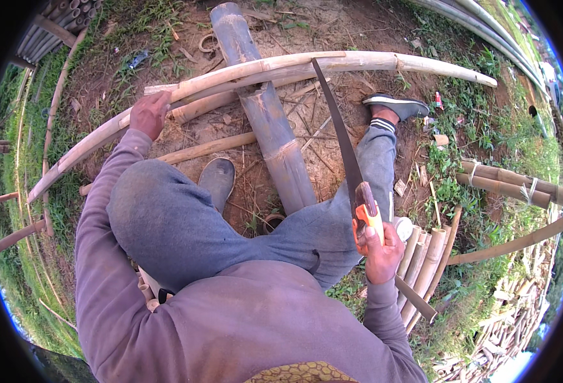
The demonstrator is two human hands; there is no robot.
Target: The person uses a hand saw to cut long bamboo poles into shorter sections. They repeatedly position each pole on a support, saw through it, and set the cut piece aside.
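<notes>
My right hand (384, 255) is wrapped round the orange handle of a handsaw (341, 127). Its long dark blade points away from me, and the tip overlaps the pale bamboo poles; whether it touches them I cannot tell. On the left, my left hand (150, 116) grips a long pale bamboo pole (422, 64) that runs across in front of me. A shorter bamboo piece (243, 69) lies along that pole, one end close to my left hand. Both rest across a thick grey bamboo log (284, 150) lying lengthwise between my feet.
More bamboo poles (205, 148) lie on the ground beside the log. Cut bamboo lengths (425, 271) stand close to my right arm. Tied poles (511, 183) lie farther right, above a heap of bamboo scraps (502, 332). Stacked bamboo (51, 29) is at the far left.
</notes>
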